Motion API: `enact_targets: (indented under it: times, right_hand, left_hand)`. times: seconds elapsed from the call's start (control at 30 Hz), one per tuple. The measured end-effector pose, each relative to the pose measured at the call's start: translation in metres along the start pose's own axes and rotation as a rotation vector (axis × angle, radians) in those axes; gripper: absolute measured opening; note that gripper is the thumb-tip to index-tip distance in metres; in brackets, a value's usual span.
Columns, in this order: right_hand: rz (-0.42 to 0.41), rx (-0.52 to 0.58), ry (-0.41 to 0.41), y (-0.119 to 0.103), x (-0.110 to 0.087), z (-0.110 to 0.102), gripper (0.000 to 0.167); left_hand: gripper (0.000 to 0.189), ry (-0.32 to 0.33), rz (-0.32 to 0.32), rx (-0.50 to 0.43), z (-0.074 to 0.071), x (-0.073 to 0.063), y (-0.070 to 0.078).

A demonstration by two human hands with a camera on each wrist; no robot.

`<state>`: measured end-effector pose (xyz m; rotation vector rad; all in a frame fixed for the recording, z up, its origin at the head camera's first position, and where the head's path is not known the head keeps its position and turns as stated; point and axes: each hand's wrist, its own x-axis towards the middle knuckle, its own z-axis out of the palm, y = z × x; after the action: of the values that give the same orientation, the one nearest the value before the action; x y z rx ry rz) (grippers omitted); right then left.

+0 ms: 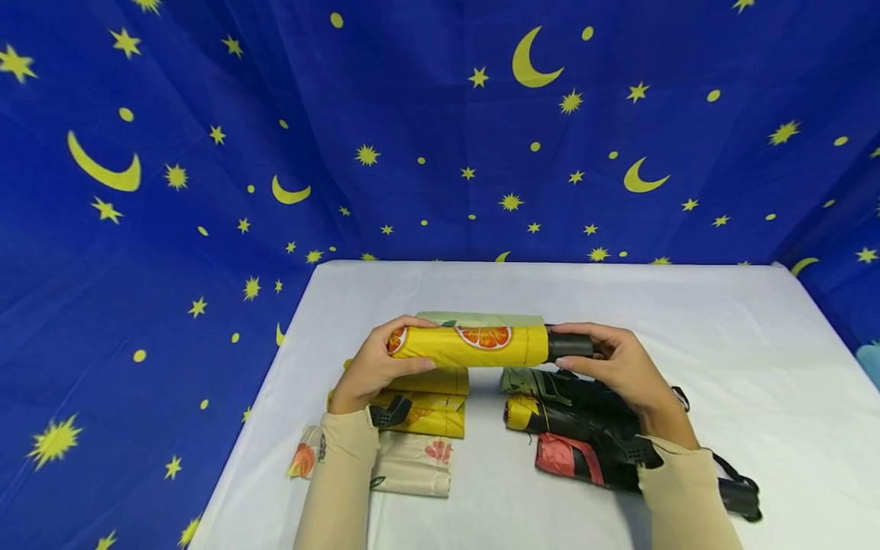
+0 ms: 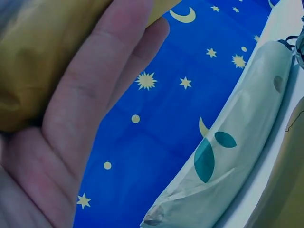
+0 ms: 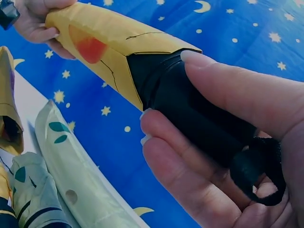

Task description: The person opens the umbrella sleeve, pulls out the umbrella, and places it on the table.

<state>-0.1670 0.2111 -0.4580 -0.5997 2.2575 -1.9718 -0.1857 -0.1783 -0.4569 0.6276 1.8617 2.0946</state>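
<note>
Above the table, a folded umbrella (image 1: 569,347) sits partly inside a yellow sleeve cover (image 1: 447,347) printed with orange slices. My left hand (image 1: 385,359) grips the closed end of that cover, thumb below and fingers behind. With thumb and fingers, my right hand (image 1: 619,359) holds the umbrella's black handle, which sticks out of the cover's mouth; in the right wrist view a black wrist strap (image 3: 256,173) loops at the handle's end. The left wrist view shows the cover (image 2: 38,57) against the left fingers. How deep the umbrella reaches inside is hidden.
Behind the held umbrella lies a pale green cover (image 1: 529,319) with leaves. At left are yellow covers (image 1: 429,416) and a cream floral cover (image 1: 412,466). Folded umbrellas lie at right: green (image 1: 536,384), yellow and black (image 1: 525,412), red and black (image 1: 560,457). A blue curtain (image 1: 440,114) stands behind.
</note>
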Motion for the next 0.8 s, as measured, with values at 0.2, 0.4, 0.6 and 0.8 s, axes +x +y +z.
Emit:
enact_targets:
  times: [0.2,0.4,0.6,0.8]
  right_hand:
    - [0.016,0.007,0.018,0.0004,-0.0010,-0.0006,0.041]
    - [0.020,0.007,0.047,-0.0018,0.0003,-0.0006,0.041]
    - [0.014,0.079,0.059,-0.0025,-0.0002,-0.0015,0.041]
    - [0.010,0.099,0.070,-0.0024,-0.0027,-0.0042,0.040]
  left_hand:
    - [0.051,-0.008,0.005,0.008,0.0002,0.0014,-0.0019]
    - [0.051,-0.003,0.024,0.027,-0.0020,0.0014,0.0003]
    - [0.052,0.029,0.037,0.029,-0.0056,-0.0014,0.0023]
    - [0.051,0.036,0.042,0.025,-0.0077,-0.0029,0.0019]
